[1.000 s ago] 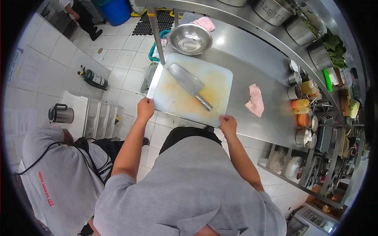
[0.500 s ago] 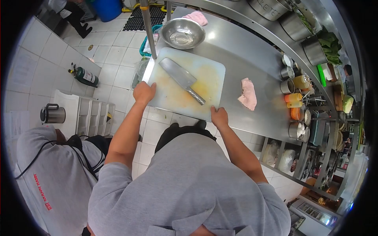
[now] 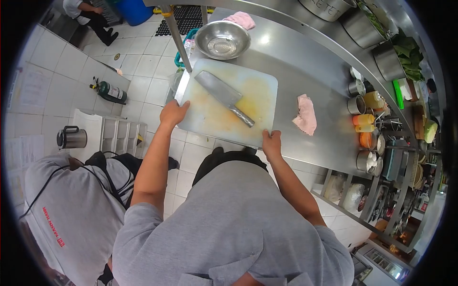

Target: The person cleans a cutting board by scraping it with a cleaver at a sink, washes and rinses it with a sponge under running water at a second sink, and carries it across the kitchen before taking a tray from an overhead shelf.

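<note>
A white, yellow-stained cutting board (image 3: 260,90) lies at the left end of the steel table, its near edge by my body. My left hand (image 3: 174,113) grips its near left corner, thumb on top. At the near right corner, my right hand (image 3: 272,142) is closed on the edge; the fingers underneath are hidden. On the board rests a cleaver (image 3: 220,91), blade toward the far left and handle toward my right hand, touched by neither hand. Just beyond the board stands a steel bowl (image 3: 234,51). A pink cloth (image 3: 305,114) lies to the right.
A metal post (image 3: 178,38) rises by the board's far left corner. Sauce bottles (image 3: 364,119) and steel pots line the right side under a shelf. Another pink cloth (image 3: 240,19) lies behind the bowl. A person in a grey shirt (image 3: 71,200) is close on my left; another stands far left.
The whole view has shifted slightly to the right. Both hands keep their places at the board's corners, and the cleaver lies as before on it.
</note>
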The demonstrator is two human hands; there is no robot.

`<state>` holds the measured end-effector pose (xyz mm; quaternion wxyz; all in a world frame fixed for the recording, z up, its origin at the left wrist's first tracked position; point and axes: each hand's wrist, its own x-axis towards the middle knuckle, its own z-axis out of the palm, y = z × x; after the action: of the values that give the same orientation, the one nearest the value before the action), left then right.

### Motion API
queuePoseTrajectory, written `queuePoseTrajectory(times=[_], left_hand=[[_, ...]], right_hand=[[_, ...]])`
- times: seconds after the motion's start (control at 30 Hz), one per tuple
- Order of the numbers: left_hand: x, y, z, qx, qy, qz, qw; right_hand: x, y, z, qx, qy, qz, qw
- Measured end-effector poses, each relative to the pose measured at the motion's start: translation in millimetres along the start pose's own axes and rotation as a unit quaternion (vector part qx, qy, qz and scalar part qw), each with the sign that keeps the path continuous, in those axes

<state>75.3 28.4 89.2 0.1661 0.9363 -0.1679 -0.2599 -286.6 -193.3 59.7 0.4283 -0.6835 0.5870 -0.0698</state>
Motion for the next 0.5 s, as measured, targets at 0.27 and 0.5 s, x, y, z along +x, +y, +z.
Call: queuePoseTrajectory(times=[0.27,0.5], left_hand=[[40,-31,46,-0.269,0.008,0.035,0.962],[-1,-35,68,-0.170,0.063,0.135,0.974]], right_hand=[[12,3,6,-0.008,0.061,-0.053,0.997],[-23,19,-18,0.002,0.115,-0.063,0.991]])
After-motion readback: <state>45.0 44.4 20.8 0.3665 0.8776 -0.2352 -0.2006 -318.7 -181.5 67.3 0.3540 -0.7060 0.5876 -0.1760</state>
